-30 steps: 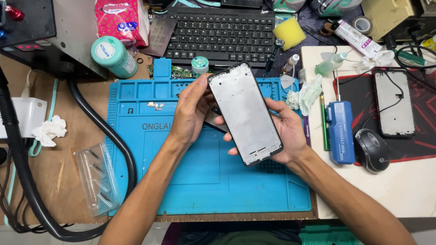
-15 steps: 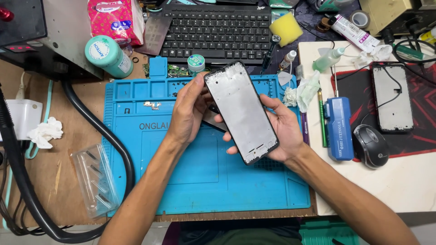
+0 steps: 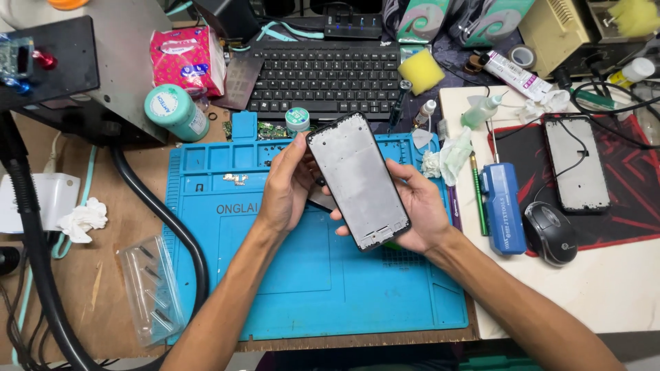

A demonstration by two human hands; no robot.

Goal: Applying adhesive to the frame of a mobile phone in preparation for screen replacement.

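Your hands hold a phone frame (image 3: 357, 182), grey inside with a black rim, over a bright blue mat (image 3: 309, 275). You have a black keyboard (image 3: 323, 79), a yellow sponge (image 3: 421, 71), a blue tool (image 3: 503, 206), a black mouse (image 3: 551, 232), and a red-and-black patterned pad (image 3: 632, 199).

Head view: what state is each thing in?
Phone frame: bare, lifted off the mat, tilted.
Left hand: grips the frame's upper left edge.
Right hand: cradles the frame from beneath.
Second phone frame: flat on the red pad.
Blue mat: flat on the table.
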